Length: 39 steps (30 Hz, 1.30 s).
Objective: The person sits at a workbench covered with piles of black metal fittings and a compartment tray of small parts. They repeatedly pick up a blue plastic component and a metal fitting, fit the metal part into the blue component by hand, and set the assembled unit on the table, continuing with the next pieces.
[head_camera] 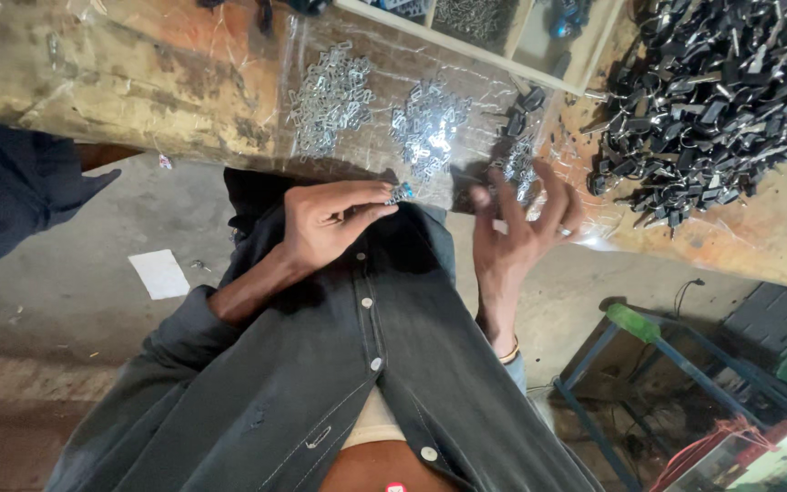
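My left hand (328,224) is held over my dark buttoned shirt (366,364), and its thumb and fingers pinch a small silver metal clip (401,193). My right hand (523,230) is raised beside it at the table edge with the fingers spread and nothing in them. Just beyond the hands, three small heaps of silver clips (330,96) (430,123) (516,166) lie on a worn wooden table (138,73) covered by clear plastic sheet. The right hand's fingertips are nearest the third heap.
A large heap of black metal parts (717,96) fills the table's right side, with a few black pieces (526,102) nearer. A wooden tray (503,41) sits at the back. Another person's dark clothing (2,196) is at left. A blue metal frame (630,374) and crates (776,328) stand at right.
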Each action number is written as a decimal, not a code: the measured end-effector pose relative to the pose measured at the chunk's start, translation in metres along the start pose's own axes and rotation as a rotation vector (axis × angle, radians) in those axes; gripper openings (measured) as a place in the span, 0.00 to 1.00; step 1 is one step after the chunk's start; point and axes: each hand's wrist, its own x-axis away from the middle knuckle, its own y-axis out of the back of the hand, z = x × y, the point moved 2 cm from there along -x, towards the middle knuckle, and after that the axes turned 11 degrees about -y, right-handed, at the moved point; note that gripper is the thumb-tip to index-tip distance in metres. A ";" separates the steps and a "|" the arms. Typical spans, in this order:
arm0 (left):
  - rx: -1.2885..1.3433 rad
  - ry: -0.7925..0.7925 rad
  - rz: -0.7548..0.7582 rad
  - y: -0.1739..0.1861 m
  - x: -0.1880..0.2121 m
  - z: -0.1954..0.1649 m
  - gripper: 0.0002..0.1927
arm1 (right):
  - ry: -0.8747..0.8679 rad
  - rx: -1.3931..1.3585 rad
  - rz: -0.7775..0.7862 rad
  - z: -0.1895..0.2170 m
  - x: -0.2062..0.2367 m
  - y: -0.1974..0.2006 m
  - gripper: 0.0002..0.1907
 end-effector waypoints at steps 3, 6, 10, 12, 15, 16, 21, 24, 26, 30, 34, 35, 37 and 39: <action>0.043 0.081 -0.020 0.001 0.002 0.002 0.11 | 0.044 -0.077 0.120 0.001 0.006 0.007 0.18; 0.008 0.090 -0.008 0.003 0.003 0.002 0.11 | -0.022 -0.240 0.194 0.001 0.008 0.014 0.28; 0.012 0.075 -0.008 0.003 0.003 0.002 0.11 | 0.042 -0.298 0.141 -0.001 0.006 0.012 0.32; 0.015 0.066 -0.009 0.003 0.003 0.002 0.11 | 0.142 -0.187 0.119 -0.001 0.009 0.008 0.21; 0.036 0.109 -0.030 0.000 0.003 0.004 0.12 | 0.272 -0.198 0.098 0.002 0.014 0.008 0.12; 0.035 0.105 -0.032 0.000 0.003 0.005 0.12 | 0.315 -0.234 0.093 0.004 0.015 0.009 0.10; 0.022 0.095 -0.031 0.000 0.005 0.005 0.12 | 0.109 -0.560 0.190 0.022 0.017 0.004 0.09; 0.041 0.094 -0.032 -0.001 0.004 0.005 0.12 | 0.063 -0.653 0.184 0.036 0.013 -0.001 0.11; 0.054 0.110 -0.034 -0.002 0.004 0.004 0.11 | 0.047 -0.690 0.186 0.043 0.013 -0.004 0.12; 0.007 0.056 -0.012 -0.001 0.002 0.005 0.11 | -0.107 -0.780 0.232 0.049 0.013 -0.011 0.09; 0.003 0.051 0.007 -0.001 0.002 0.005 0.11 | -0.381 -1.033 0.329 0.049 0.013 -0.023 0.15; -0.009 0.018 0.013 -0.001 0.001 0.005 0.11 | -0.369 -0.992 0.330 0.049 0.014 -0.023 0.15; -0.048 -0.048 0.033 0.001 0.001 0.004 0.10 | -0.346 -0.909 0.330 0.050 0.012 -0.022 0.16; -0.106 -0.119 0.058 0.002 0.000 0.004 0.10 | -0.067 -0.591 0.277 0.054 0.008 -0.014 0.12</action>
